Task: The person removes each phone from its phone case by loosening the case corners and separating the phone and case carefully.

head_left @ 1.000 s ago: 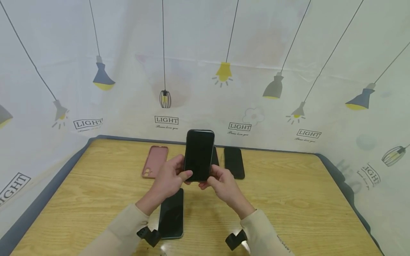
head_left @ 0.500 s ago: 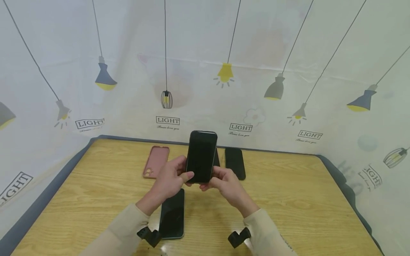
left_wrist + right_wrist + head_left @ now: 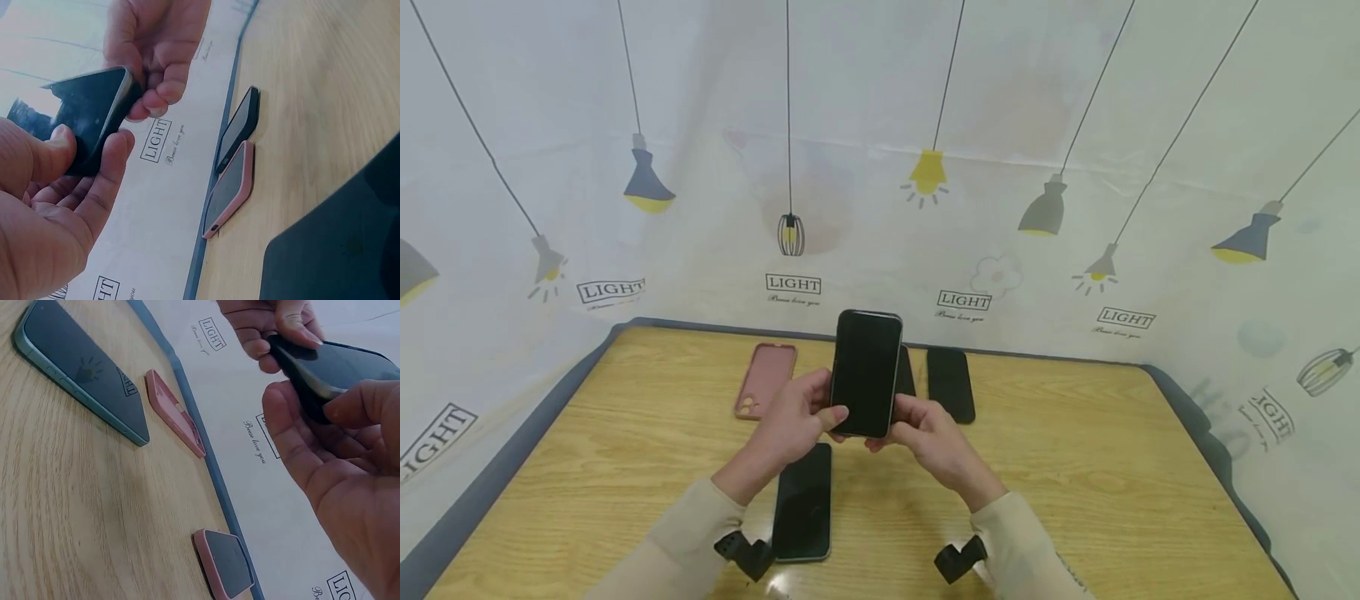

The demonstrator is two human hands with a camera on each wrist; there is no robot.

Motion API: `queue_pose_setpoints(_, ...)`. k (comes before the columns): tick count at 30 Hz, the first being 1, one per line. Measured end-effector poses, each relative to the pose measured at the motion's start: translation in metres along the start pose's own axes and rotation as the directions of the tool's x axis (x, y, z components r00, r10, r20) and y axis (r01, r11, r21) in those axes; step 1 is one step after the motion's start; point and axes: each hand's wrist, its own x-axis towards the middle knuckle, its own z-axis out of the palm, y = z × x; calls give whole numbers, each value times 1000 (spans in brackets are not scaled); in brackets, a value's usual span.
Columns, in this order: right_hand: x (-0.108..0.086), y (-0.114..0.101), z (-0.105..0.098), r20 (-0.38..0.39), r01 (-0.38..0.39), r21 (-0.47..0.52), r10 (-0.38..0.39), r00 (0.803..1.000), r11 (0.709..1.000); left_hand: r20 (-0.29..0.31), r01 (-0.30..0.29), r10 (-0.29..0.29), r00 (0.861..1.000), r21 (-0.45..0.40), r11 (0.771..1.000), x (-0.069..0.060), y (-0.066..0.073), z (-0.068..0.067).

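Observation:
A black phone is held upright above the table, its dark screen towards the head view. My left hand grips its lower left side, thumb over the screen's corner. At the lower right edge my right hand pinches it between thumb and fingers. In the left wrist view a dark cover wraps the edge of the phone. The right wrist view shows a lighter rim along the side of the phone. The fingers hide its lower back.
A teal-edged phone lies on the table near my left forearm. Behind are an empty pink case, a black phone at the right and, partly hidden, a phone in a pink case. A printed cloth hangs behind.
Compared with half a second ago, the held phone and both hands have shifted slightly left and down in the head view. Both hands keep their grip.

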Motion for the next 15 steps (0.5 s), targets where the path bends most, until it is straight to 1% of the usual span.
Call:
queue_pose_setpoints(3, 0, 1, 0, -2, 2, -8, -2, 1000, 1000, 27, -8, 9, 1000, -29, 1000, 0, -2, -2)
queue_pose_setpoints(7, 0, 2, -1, 14, 5, 17, -5, 1000, 1000, 58, -10, 13, 998, -60, 998, 0, -3, -5)
queue_pose_setpoints(11, 0, 1, 0, 28, 0, 55, -1, 1000, 998, 82, -5, 11, 997, -72, 997, 0, -4, -8)
queue_pose_setpoints(15, 1, 2, 0, 36, 2, 70, -5, 999, 998, 96, 5, 3, 995, -76, 997, 0, -5, -10)
